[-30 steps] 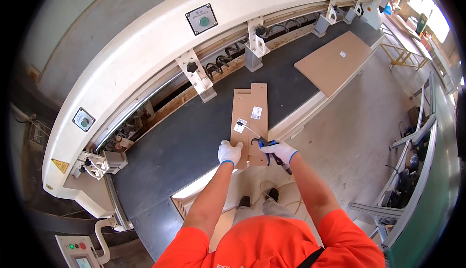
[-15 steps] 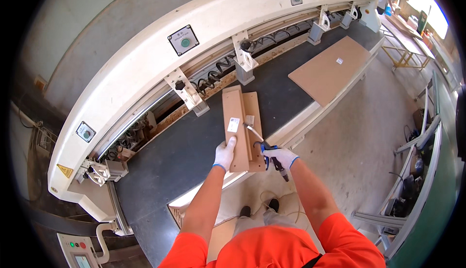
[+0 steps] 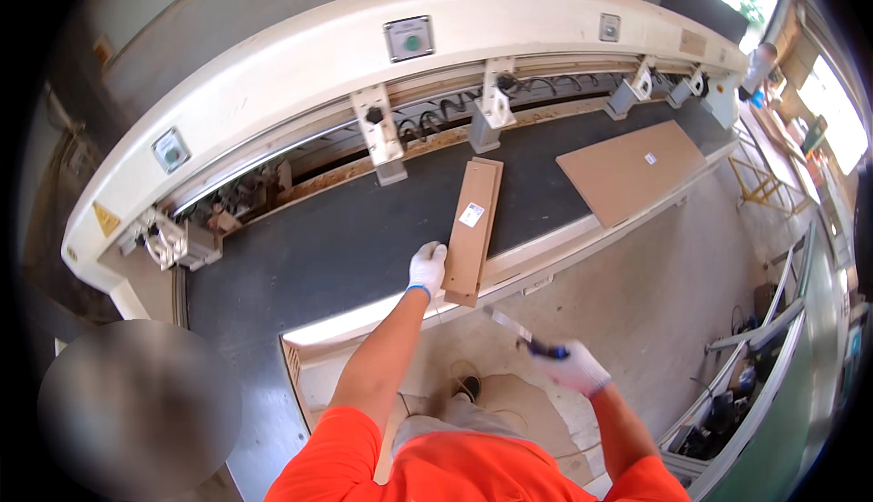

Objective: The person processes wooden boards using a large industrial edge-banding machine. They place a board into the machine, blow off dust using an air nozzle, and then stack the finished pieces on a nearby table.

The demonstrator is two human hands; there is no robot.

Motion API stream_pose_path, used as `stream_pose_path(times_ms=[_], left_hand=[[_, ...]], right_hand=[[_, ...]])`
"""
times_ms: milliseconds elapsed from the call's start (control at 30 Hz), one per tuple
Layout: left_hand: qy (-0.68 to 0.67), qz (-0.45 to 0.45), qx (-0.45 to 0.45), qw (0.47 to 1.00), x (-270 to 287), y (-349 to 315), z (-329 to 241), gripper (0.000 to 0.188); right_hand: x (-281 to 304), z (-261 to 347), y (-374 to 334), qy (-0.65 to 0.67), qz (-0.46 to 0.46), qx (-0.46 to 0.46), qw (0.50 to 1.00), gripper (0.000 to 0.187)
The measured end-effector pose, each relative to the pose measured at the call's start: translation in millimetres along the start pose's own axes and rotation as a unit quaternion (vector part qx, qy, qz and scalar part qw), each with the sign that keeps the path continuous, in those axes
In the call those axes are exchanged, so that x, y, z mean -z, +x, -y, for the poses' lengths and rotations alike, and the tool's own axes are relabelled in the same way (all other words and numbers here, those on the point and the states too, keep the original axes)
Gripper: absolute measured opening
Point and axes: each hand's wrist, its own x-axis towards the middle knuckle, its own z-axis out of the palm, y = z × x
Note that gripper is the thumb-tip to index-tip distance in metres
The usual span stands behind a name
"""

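A stack of narrow brown boards [image 3: 472, 238] with a white label lies across the front edge of the dark worktable [image 3: 346, 256], its near end overhanging. My left hand [image 3: 427, 266], in a white glove with a blue cuff, rests against the stack's left edge near that end; how far its fingers wrap round the board is partly hidden. Off to the right of the boards, over the floor, my gloved right hand [image 3: 575, 370] is closed around the blue and dark handle of an air blow gun [image 3: 549, 349]. Its slim nozzle points up and left toward the boards. Motion blurs this hand somewhat.
A large brown board [image 3: 632, 170] lies farther right on the worktable. Along the back runs a long white machine beam [image 3: 291, 52] with clamp heads [image 3: 492, 118] and green buttons. A metal frame rack [image 3: 755, 356] stands right. One person [image 3: 758, 70] is far back right.
My right hand has drawn the air blow gun away from the boards, right and toward me. The boards, earlier offset side by side, now lie nearly lined up. The view has shifted.
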Motion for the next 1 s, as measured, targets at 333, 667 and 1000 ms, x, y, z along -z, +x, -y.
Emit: stream_pose_path(times_ms=[333,667,1000], left_hand=[[-0.162,-0.081,0.183,0.966,252,-253,52,0.04],[-0.233,-0.561,0.159,0.778,378,-689,67,0.028],[0.05,-0.914,0.315,0.25,348,-1153,194,0.052]], right_hand=[[-63,54,-91,-0.272,0.286,0.158,0.905,0.032],[-284,78,-184,-0.364,0.421,0.289,0.779,0.016],[-478,-11,-314,-0.451,0.556,0.264,0.646,0.028]])
